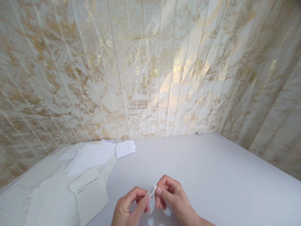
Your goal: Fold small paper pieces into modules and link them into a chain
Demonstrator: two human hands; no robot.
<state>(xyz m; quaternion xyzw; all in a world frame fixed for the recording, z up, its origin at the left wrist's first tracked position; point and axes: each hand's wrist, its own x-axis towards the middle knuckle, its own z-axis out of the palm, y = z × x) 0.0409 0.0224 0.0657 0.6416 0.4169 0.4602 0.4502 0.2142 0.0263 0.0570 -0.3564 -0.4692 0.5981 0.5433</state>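
Both of my hands meet low in the middle of the view, above a white table [211,163]. My left hand [130,205] and my right hand [170,194] pinch a small white folded piece of paper [151,190] between thumbs and forefingers. The piece is tiny and partly covered by my fingertips. The other fingers are curled in beneath it.
A loose spread of white paper sheets [89,155] lies on the left of the table, with a lined card [90,196] nearest my left hand and a small folded sheet [125,148] further back. White-and-gold patterned curtains [150,69] hang behind and to the right.
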